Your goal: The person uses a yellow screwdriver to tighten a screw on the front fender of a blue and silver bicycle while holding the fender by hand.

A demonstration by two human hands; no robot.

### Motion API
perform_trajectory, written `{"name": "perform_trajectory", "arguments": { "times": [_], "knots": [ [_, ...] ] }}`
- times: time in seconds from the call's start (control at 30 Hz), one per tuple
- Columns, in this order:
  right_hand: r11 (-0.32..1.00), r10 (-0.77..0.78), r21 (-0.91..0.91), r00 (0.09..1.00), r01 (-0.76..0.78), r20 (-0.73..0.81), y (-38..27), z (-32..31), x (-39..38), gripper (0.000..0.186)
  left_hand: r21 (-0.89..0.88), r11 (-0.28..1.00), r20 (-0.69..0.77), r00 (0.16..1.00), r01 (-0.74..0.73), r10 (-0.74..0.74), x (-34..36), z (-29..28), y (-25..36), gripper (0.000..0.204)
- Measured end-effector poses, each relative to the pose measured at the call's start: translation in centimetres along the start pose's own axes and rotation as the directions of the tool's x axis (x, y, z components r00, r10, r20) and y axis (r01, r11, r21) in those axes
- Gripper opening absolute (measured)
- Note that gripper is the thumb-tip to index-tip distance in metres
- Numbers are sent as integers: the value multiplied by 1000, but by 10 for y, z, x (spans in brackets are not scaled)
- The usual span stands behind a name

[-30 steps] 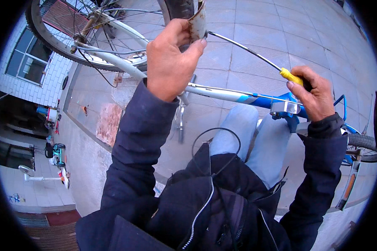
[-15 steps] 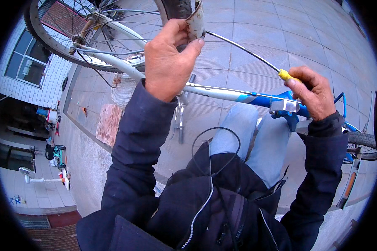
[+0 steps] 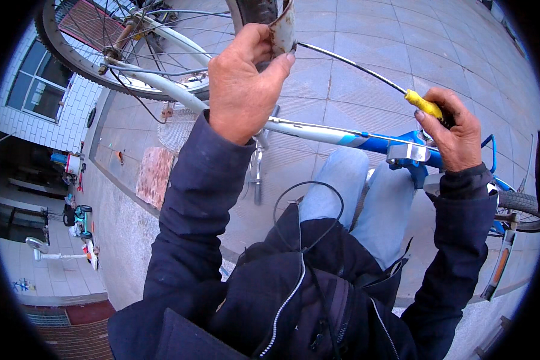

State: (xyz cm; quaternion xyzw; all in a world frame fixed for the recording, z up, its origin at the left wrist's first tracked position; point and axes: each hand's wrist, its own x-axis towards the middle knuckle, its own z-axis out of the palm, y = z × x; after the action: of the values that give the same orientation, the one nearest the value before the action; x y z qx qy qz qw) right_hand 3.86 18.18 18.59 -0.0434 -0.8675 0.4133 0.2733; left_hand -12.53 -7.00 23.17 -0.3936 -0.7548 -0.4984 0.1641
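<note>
My left hand [image 3: 246, 81] pinches the edge of a curved, rust-spotted white mudguard [image 3: 283, 36] between thumb and fingers, beside the tyre of a bicycle wheel [image 3: 135, 90]. In my right hand [image 3: 453, 132] is a screwdriver [image 3: 423, 103] with a yellow and black handle. Its long thin shaft runs up and left, and the tip meets the mudguard's lower edge by my left thumb. Whether it sits in a screw is too small to tell. Below both hands stretches the bicycle's white and blue frame [image 3: 324, 133].
A handlebar grip [image 3: 258, 191] shows below the frame tube, near my knees. A second wheel [image 3: 519, 207] is at the right. On the left lie a reddish stone slab [image 3: 155, 177] and, farther off, a green and black wheeled toy [image 3: 81, 221]. Grey paving tiles [image 3: 366, 36] spread beyond.
My right hand has shifted slightly right and its grip has turned, so more of the yellow handle shows. The mudguard has tilted slightly in my left hand.
</note>
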Motion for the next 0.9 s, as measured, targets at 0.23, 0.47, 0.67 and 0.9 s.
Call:
{"name": "perform_trajectory", "arguments": {
  "times": [0.23,0.47,0.67,0.9],
  "knots": [
    [996,52,67,982,-65,182,-5,-10,3,32,-4,1000,-14,1000,11,-11,1,0,1,26],
    [997,80,-9,985,-80,154,-1,-11,2,30,-8,1000,-9,1000,15,-15,0,0,2,26],
    [997,20,-72,995,-28,-102,0,-2,-1,28,0,1000,-13,1000,6,-6,0,1,0,25],
    [957,257,105,956,-272,140,-10,-13,4,35,-46,999,-14,999,29,-30,0,1,1,25]
  ]
}}
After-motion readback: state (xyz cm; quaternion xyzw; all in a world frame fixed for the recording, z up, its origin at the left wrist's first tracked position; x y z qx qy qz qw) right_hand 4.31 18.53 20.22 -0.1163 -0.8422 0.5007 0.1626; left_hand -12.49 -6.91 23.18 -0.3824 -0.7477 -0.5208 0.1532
